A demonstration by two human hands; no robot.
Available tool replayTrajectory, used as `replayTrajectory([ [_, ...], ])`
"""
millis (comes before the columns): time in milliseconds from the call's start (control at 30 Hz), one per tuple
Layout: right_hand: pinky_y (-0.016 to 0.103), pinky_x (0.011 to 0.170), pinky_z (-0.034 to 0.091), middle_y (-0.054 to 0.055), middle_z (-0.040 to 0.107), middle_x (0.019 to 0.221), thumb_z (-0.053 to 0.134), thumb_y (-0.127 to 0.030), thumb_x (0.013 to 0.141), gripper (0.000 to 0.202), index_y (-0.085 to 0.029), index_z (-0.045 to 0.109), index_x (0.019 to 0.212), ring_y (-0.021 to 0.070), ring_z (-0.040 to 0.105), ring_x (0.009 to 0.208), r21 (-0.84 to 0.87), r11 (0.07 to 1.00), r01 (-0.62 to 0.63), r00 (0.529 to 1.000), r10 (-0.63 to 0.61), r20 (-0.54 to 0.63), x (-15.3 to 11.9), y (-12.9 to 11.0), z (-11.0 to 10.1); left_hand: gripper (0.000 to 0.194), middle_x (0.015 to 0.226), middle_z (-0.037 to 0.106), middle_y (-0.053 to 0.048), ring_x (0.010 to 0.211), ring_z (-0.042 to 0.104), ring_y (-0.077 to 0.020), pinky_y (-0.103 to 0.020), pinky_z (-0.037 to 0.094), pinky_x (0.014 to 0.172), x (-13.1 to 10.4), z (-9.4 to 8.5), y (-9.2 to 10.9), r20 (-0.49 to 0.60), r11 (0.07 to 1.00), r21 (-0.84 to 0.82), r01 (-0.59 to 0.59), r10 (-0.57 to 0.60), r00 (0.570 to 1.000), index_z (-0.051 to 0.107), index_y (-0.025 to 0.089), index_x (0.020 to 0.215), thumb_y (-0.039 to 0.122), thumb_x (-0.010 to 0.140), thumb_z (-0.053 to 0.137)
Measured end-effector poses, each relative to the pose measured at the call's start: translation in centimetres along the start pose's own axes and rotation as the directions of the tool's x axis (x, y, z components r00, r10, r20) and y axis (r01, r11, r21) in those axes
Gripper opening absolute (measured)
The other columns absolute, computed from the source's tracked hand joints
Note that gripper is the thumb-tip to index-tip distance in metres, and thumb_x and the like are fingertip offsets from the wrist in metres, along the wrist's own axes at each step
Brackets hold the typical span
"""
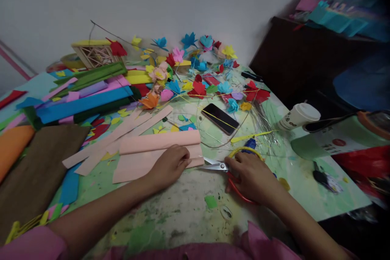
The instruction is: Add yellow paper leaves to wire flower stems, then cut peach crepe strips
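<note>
A wide sheet of peach crepe paper (138, 166) lies on the table, its far part folded or rolled over. My left hand (172, 164) is closed on the sheet's right part, fingers pinched near its edge. In my right hand (248, 174) is a pair of scissors (222, 166) with one yellow and one red handle loop. The scissor blades stand apart at the sheet's right edge, just right of my left fingertips. Cut peach strips (106, 142) lie beyond and left of the sheet. My fingers partly hide the handles.
Many paper flowers (198, 89) and thin wires fill the back. Stacked coloured crepe paper (85, 103) lies left. A phone (221, 118) is past the scissors. A white cup (300, 115) and a green bottle (335, 138) stand right, near keys (326, 178).
</note>
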State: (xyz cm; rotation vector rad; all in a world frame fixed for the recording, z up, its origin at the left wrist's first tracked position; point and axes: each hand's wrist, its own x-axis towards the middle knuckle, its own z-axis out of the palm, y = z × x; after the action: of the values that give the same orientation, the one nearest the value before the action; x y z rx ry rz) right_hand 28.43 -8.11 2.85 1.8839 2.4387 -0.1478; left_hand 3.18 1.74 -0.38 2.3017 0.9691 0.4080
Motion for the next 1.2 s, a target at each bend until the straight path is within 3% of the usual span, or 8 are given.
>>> replayTrajectory([
  [233,0.032,0.071,0.027,0.006,0.055,0.083,0.056,-0.028,0.077,0.025,-0.022,0.058,0.101,0.0204,0.047,0.077,-0.049,0.994,0.097,0.995,-0.097,-0.003,0.9,-0.1,-0.3,0.012,0.083,0.058,-0.004,0.081,0.051,-0.0189,-0.032,0.040,0.071,0.0,0.0,-0.2,0.012,0.999,-0.028,-0.018,0.018,1.000,0.055,0.018,0.085,0.025,0.087,0.046],
  [733,0.033,0.076,0.028,0.006,0.056,0.083,0.056,-0.025,0.078,0.028,-0.023,0.060,0.106,0.0208,0.048,0.080,0.021,0.979,0.201,0.978,-0.202,0.049,2.3,1.2,-0.5,0.015,0.089,0.060,-0.005,0.085,0.054,-0.0181,-0.032,0.043,0.075,-0.1,0.0,-0.5,-0.016,0.998,-0.069,-0.009,0.008,1.000,0.057,0.017,0.095,0.025,0.087,0.048],
  [1200,0.034,0.076,0.032,0.008,0.059,0.086,0.059,-0.047,0.077,0.040,-0.023,0.060,0.110,0.0227,0.050,0.082,0.133,0.947,0.293,0.952,-0.302,0.055,3.4,2.6,-0.7,0.014,0.088,0.061,-0.004,0.082,0.055,-0.0177,-0.030,0.043,0.072,-0.3,-0.3,-0.5,0.008,0.997,-0.078,-0.027,0.028,1.000,0.057,0.018,0.093,0.024,0.086,0.047],
])
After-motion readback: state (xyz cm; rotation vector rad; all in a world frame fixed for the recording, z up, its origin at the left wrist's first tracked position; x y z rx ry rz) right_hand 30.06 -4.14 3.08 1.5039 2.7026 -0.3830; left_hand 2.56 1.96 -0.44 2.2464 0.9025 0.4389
